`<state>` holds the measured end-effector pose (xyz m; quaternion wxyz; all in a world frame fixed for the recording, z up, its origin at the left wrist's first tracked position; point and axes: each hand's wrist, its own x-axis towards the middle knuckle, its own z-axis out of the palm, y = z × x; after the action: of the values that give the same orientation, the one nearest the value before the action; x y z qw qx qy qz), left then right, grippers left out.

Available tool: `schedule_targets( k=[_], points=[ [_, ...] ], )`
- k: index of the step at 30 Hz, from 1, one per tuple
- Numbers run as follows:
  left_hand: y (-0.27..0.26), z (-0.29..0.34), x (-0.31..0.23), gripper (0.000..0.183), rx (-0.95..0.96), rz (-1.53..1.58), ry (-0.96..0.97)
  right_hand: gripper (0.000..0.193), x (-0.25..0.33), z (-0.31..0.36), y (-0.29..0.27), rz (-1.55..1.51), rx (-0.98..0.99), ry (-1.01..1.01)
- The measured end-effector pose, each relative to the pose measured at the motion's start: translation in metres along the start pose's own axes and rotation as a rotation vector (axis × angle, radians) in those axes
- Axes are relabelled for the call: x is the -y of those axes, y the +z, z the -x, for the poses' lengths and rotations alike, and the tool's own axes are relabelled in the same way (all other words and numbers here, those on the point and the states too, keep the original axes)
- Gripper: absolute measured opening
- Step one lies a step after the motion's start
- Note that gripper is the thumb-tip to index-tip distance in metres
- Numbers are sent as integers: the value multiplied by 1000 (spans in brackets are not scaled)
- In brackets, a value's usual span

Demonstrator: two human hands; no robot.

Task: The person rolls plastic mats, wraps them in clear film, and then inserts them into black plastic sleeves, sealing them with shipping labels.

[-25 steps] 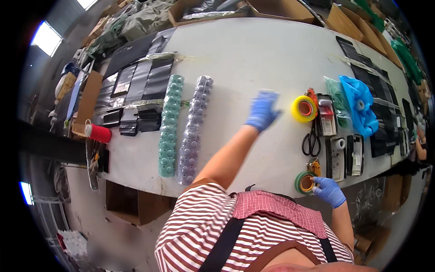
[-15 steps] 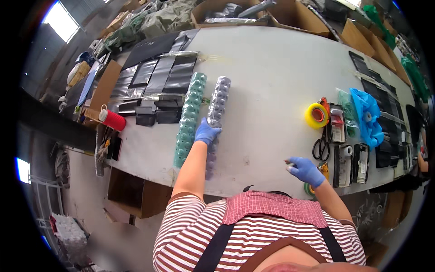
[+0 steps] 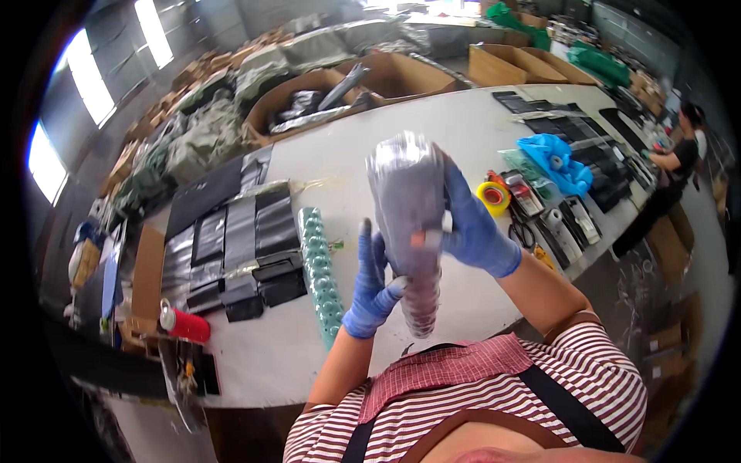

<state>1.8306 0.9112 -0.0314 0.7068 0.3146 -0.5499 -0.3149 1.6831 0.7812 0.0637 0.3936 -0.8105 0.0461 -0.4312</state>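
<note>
Worker lifts long clear-wrapped stack of purplish rolls (image 3: 409,231) upright above white table (image 3: 432,131). Right hand (image 3: 471,224), blue nitrile glove, wraps stack's upper part; left hand (image 3: 374,285) (fingers half spread) braces lower part. Matching teal stack (image 3: 320,270) lies flat on table beside glossy black pouches (image 3: 247,247).

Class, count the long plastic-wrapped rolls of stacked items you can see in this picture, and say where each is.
2. A purple-grey roll is held up by the left hand and right hand; a green roll lies on the white table. Others may be hidden.
</note>
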Motion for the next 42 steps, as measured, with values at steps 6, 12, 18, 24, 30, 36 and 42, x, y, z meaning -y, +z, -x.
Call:
schedule_targets(
  k=[6, 12, 18, 24, 30, 36, 42],
  points=[
    [3, -23, -51, 109, 241, -280, 247, 98, 53, 36, -27, 205, 153, -176],
    [16, -55, -101, 81, 433, -544, 366, 74, 82, 35, -44, 326, 264, -226],
    [40, -66, -115, 77, 437, -682, 304, 68, 104, 37, -67, 511, 289, -175],
    [45, -61, -113, 78, 413, -836, 328, 48, 103, 21, -69, 452, 402, -111],
    [72, -60, -112, 73, 488, -807, 311, 44, 95, 44, -76, 415, 380, -66],
    [89, -62, -110, 64, 530, -825, 344, 38, 86, 70, -78, 463, 249, -83],
    [100, -74, -122, 59, 540, -831, 429, 55, 82, 84, -95, 203, 90, -195]
  ],
)
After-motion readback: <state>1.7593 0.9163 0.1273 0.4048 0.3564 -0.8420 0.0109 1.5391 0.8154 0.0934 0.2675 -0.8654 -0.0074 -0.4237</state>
